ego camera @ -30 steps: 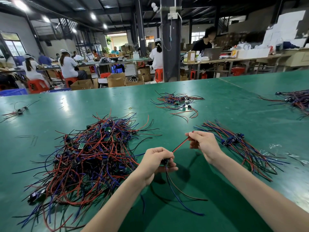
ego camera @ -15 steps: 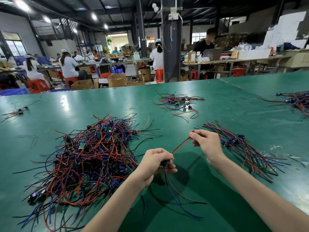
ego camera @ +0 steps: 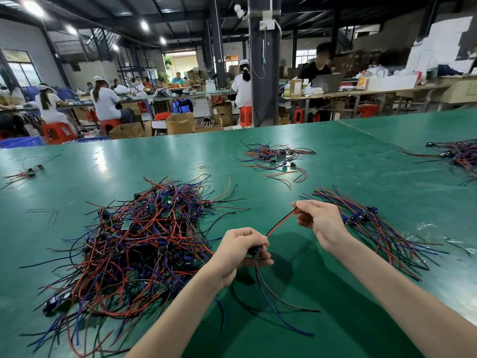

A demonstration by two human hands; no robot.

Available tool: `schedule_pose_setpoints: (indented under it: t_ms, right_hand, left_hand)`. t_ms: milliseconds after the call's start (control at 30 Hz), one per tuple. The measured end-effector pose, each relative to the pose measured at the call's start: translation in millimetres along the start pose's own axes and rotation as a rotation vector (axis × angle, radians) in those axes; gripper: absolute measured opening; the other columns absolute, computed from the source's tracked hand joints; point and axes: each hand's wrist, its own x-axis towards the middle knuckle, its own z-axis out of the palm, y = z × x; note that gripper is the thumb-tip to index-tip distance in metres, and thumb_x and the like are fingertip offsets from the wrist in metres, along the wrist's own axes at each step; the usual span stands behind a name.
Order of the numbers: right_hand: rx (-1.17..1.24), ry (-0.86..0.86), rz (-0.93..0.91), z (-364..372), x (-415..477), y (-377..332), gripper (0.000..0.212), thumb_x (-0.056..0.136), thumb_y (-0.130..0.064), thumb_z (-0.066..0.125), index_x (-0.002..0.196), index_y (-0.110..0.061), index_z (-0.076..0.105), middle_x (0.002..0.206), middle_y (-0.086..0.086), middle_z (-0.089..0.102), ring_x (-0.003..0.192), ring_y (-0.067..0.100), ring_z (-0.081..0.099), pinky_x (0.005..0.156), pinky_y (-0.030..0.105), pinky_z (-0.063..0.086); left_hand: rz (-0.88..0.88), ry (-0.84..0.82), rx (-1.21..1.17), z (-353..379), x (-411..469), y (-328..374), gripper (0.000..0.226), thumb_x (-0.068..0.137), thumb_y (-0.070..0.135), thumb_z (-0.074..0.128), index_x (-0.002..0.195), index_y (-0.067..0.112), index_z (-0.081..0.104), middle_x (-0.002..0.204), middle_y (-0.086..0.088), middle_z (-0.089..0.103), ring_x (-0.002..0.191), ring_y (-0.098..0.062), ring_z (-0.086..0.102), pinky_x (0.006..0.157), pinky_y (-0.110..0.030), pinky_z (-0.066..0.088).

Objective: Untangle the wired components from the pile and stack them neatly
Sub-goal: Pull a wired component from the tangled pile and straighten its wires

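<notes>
A big tangled pile of red, blue and black wired components [ego camera: 139, 244] lies on the green table [ego camera: 335, 166] to the left. My left hand [ego camera: 240, 250] grips the small dark module of one wired component [ego camera: 256, 251], whose blue and black leads hang down onto the table. My right hand [ego camera: 318, 219] pinches that component's red and black wire pair [ego camera: 281, 223] and holds it taut between both hands. Right of my right hand lies a straightened stack of wired components [ego camera: 369, 223], laid roughly parallel.
A smaller loose bunch of wires [ego camera: 273, 156] lies further back at centre. Another bunch [ego camera: 456, 156] sits at the far right and a few wires [ego camera: 28, 171] at the far left. Beyond the table edge stand a dark pillar [ego camera: 263, 73], seated workers and cardboard boxes.
My right hand has slid outward and slightly up along the red and black wire pair, stretching it longer. My left hand stays in place on the module.
</notes>
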Motion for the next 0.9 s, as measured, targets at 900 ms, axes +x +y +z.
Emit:
schedule_pose_setpoints:
  t_ms: [900]
  right_hand:
    - [-0.206, -0.052, -0.155, 9, -8, 9, 0.017, 0.09, -0.002, 0.059, 0.077, -0.005, 0.07, 0.061, 0.002, 0.066, 0.045, 0.004, 0.053, 0.045, 0.016, 0.045]
  left_hand:
    - [-0.028, -0.278, 0.102, 19, -21, 2, 0.019, 0.091, 0.0, 0.055, 0.073, 0.005, 0.059, 0.059, -0.005, 0.056, 0.054, -0.016, 0.058, 0.058, -0.031, 0.057]
